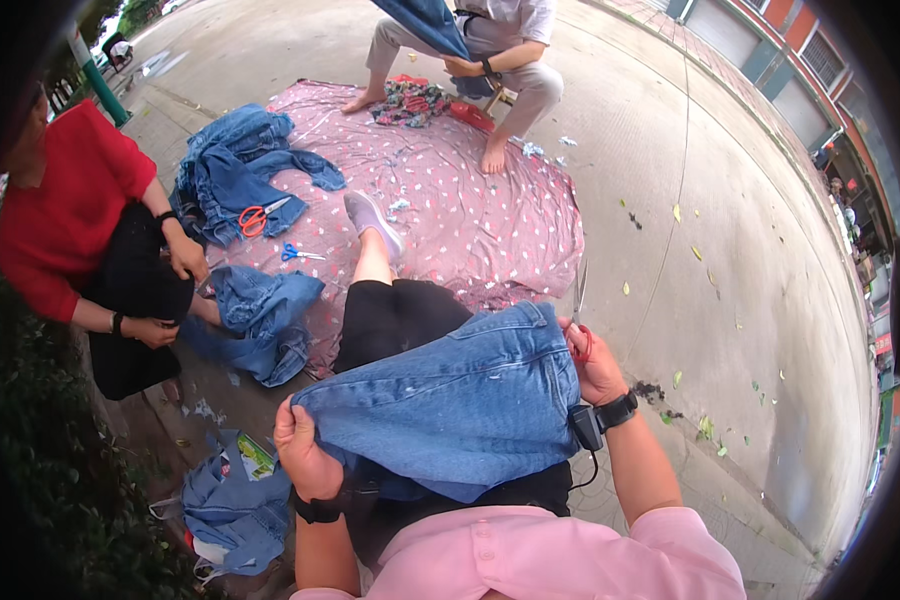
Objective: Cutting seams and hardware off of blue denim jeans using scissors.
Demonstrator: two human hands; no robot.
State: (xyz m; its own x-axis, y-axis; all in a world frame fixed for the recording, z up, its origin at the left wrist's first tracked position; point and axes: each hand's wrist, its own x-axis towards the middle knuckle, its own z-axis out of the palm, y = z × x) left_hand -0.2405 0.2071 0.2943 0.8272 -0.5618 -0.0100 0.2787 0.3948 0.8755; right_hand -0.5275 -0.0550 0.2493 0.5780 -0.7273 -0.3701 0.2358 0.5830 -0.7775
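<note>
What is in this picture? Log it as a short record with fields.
left hand: grips the near edge of the denim garment
right hand: holds red-handled scissors at the garment's far edge
ground cover: pink dotted cloth
on cloth: orange scissors, blue scissors, denim pile
others: person in red at left; seated person opposite

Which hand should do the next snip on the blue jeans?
Probably the right hand: it already holds the red-handled scissors at the edge of the denim piece. The left hand is gripping the denim's other corner, holding it spread.
</note>
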